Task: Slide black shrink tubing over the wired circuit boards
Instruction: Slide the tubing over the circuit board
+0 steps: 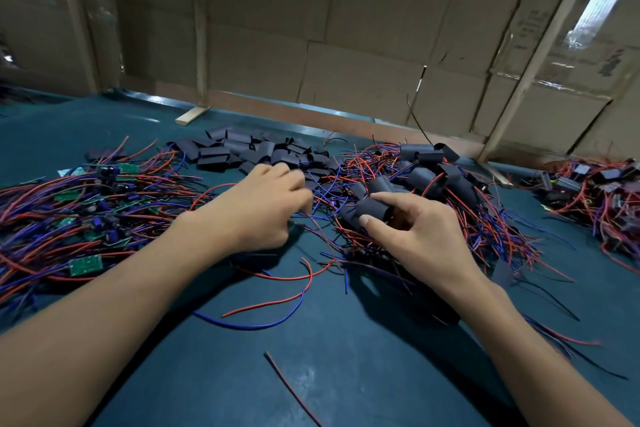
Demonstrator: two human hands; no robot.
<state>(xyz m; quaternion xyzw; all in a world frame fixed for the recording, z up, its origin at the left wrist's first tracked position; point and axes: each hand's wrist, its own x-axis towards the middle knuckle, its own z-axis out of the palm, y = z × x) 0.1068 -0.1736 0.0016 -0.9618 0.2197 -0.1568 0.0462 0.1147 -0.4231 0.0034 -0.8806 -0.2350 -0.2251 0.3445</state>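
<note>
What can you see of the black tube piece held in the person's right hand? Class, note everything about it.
The black tube piece is a short, matte, dark sleeve, flattened and slightly creased, apparently thin flexible plastic. It lies roughly level, tilted a little, above the tangle of red and blue wires at the middle of the green table. The right hand pinches it, forefinger on its upper edge and thumb on its lower edge. Whether a board sits inside cannot be told.
</note>
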